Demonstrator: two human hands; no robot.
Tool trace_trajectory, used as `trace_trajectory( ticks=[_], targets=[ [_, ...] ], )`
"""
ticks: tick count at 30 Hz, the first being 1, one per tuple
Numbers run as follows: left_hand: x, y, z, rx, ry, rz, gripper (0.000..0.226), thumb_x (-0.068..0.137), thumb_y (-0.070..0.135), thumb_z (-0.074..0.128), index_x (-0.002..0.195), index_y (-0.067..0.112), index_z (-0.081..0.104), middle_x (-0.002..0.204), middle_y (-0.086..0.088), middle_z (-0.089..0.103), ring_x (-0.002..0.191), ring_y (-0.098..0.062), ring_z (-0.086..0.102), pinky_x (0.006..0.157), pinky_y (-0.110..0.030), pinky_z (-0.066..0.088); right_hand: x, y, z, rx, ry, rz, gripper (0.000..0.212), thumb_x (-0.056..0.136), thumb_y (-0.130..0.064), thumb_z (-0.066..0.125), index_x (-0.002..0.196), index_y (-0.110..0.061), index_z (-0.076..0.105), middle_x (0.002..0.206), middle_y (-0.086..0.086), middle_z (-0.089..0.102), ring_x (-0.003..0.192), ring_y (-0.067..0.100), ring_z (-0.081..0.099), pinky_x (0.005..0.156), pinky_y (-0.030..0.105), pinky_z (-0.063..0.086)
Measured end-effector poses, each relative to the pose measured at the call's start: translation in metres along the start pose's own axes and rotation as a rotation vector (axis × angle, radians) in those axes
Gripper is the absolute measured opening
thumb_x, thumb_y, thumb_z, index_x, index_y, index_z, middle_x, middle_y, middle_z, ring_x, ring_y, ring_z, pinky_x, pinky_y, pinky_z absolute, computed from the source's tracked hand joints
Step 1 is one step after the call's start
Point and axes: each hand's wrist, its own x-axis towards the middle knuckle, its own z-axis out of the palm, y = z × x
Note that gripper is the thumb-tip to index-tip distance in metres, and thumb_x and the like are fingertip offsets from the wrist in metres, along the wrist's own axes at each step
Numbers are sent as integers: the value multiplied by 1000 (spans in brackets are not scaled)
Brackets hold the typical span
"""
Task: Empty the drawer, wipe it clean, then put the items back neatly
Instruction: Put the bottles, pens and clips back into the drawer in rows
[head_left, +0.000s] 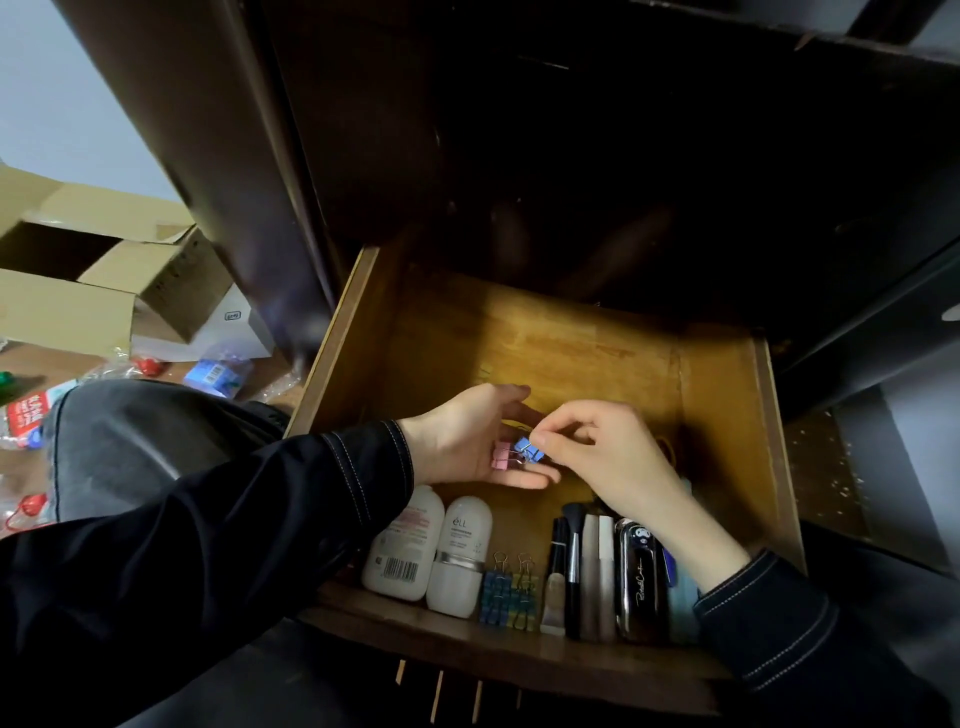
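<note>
Beneath a dark desk (234, 156), the wooden drawer (727, 405) stands pulled out, with bottles (410, 551) and brushes (571, 561) lined along its front. The left hand (467, 441), fingers straight, cradles a pink clip (501, 460). The right hand (597, 452) pinches a blue clip (530, 451) beside it.

The wooden drawer (571, 353) is open; white bottles (405, 556), stacked clips (498, 597) and makeup sticks (571, 566) line its front (pink clip (501, 460) and blue clip (530, 451) rest in the left hand (462, 441)).

An open wooden drawer (571, 343). White bottles (400, 545), clips (509, 592), makeup brushes (571, 566) and a dark case (639, 582) line its front.
</note>
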Motion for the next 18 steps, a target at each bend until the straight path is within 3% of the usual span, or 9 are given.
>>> trace_trajectory(
  ticks=[1, 4, 7, 9, 13, 18],
  targets=[
    [1, 0, -1, 13, 42, 12, 42, 104, 40, 38, 121, 4, 51, 99, -20, 67, 75, -29, 73, 63, -36, 62, 1, -1, -3, 61, -6, 15, 8, 91, -23, 73, 86, -28, 78, 82, -13, 76, 75, 0, 68, 67, 20, 53],
    [3, 1, -3, 30, 177, 50, 40, 104, 35, 35, 111, 3, 57, 83, -17, 70, 61, -23, 67, 54, -29, 56, 1, 1, -10, 208, 42, 44, 12, 91, -20, 73, 84, -28, 79, 77, -10, 76, 63, -6, 62, 56, 13, 48],
    [1, 4, -5, -17, 264, 82, 38, 103, 29, 34, 107, 1, 60, 76, -15, 71, 57, -21, 58, 51, -25, 49, 2, 6, -13, 111, 79, 81, 11, 90, -20, 74, 83, -27, 78, 78, -13, 76, 71, -5, 66, 66, 16, 50],
    [0, 6, -5, -47, 324, 114, 36, 102, 25, 35, 109, 1, 60, 80, -15, 70, 56, -20, 55, 49, -25, 46, 0, 10, -8, -93, -42, 96, 9, 89, -23, 75, 82, -27, 79, 80, -16, 75, 78, -5, 67, 73, 20, 52],
    [-2, 7, -3, -80, 351, 147, 33, 102, 20, 34, 110, 1, 59, 83, -15, 67, 56, -19, 52, 50, -24, 42, -7, 12, 18, -303, -362, 57, 8, 87, -28, 75, 80, -27, 79, 81, -23, 72, 77, -7, 66, 72, 26, 56],
    [-2, 6, -4, -90, 338, 138, 33, 102, 20, 35, 113, 1, 59, 86, -16, 68, 59, -19, 54, 53, -27, 44, -9, 17, 34, -358, -457, 52, 8, 86, -31, 75, 80, -27, 79, 80, -22, 73, 76, -2, 68, 78, 39, 60]
  ],
)
